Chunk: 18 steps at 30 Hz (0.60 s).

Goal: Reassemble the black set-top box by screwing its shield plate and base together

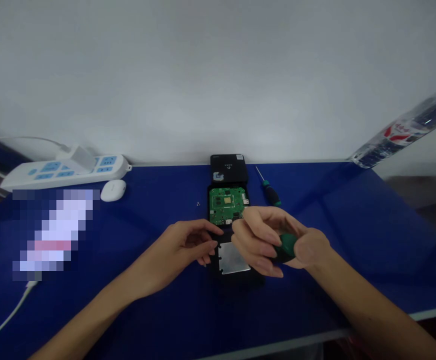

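My right hand is closed round a screwdriver; only the green end of its handle shows, and its tip is hidden by the fingers. Just below that hand lies a black cover with a silver metal plate in it. My left hand is at the cover's left edge, thumb and index finger apart, the other fingers curled under. Whether it presses on the cover, I cannot tell. Beyond both hands, a green circuit board sits in a black case, its lower right corner hidden by my right hand.
A black box stands behind the board. A second screwdriver lies to its right, and several tiny screws to the left. Farther left are a power strip, a white earbud case and a blurred-out phone. A water bottle leans at the right.
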### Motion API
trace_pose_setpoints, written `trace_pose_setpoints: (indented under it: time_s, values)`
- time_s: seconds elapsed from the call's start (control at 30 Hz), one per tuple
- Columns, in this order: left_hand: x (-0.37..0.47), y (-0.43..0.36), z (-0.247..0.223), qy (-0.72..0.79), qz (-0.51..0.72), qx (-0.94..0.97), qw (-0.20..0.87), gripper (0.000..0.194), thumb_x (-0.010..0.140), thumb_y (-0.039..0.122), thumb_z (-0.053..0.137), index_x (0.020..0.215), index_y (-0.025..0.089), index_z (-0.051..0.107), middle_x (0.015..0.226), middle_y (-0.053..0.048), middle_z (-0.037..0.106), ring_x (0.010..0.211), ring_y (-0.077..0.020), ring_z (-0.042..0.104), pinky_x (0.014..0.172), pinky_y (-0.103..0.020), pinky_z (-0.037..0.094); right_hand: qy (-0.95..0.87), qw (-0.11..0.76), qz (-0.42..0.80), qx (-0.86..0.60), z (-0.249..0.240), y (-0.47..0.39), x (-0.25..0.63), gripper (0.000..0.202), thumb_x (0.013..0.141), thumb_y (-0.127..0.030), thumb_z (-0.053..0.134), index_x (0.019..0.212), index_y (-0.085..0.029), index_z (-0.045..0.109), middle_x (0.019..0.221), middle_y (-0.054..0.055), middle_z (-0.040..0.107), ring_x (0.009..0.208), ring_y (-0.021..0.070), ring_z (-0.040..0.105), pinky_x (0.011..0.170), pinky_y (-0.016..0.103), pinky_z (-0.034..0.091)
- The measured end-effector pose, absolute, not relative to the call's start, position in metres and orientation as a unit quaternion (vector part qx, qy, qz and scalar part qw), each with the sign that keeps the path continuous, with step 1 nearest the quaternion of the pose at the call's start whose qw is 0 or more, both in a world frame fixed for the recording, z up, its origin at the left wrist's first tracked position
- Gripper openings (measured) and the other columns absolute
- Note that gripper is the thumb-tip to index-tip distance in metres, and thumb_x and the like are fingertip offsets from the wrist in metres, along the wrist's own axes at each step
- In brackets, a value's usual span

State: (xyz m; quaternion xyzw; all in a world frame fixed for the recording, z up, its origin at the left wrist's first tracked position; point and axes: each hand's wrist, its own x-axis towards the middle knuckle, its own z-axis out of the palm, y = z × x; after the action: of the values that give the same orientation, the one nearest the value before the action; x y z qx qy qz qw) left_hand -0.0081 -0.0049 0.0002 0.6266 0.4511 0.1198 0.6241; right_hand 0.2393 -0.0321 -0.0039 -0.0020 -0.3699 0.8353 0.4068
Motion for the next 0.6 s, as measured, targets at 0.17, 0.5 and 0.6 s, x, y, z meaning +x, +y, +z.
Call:
trace_pose_setpoints:
  time_s: [0.17,0.5,0.6]
  values:
    - [-0.01,-0.005,0.001,0.446,0.114,0.63,0.626,0.034,0.099,0.046,0.074,0.124,0.022,0.078,0.093,-0.002,0.079,0.083,-0.0206,0.075,0.081,-0.034,0.061,-0.368,0.411,0.834,0.028,-0.009,-0.031,0.239,0.05,0.08,-0.029,0.099,0.085,-0.023,0.05,0.086,-0.004,0.053,0.058,0.0096,0.06,0.044,0.018,0.048]
    - [-0.009,-0.006,0.002,0.453,0.113,0.632,0.619,0.034,0.099,0.046,0.075,0.123,0.022,0.079,0.092,-0.002,0.079,0.082,-0.021,0.076,0.079,-0.034,0.061,-0.415,0.406,0.814,0.031,-0.001,-0.03,0.239,0.035,0.109,-0.041,0.057,0.081,-0.025,0.043,0.061,-0.001,0.06,0.046,0.0129,0.045,0.051,0.024,0.041]
    - [-0.009,-0.007,0.003,0.453,0.114,0.628,0.622,0.035,0.099,0.046,0.075,0.124,0.022,0.079,0.094,-0.003,0.08,0.084,-0.0215,0.076,0.08,-0.034,0.062,-0.418,0.409,0.81,0.036,0.001,-0.03,0.238,0.028,0.105,-0.033,0.059,0.082,-0.024,0.046,0.056,-0.001,0.059,0.049,0.0147,0.044,0.055,0.024,0.042]
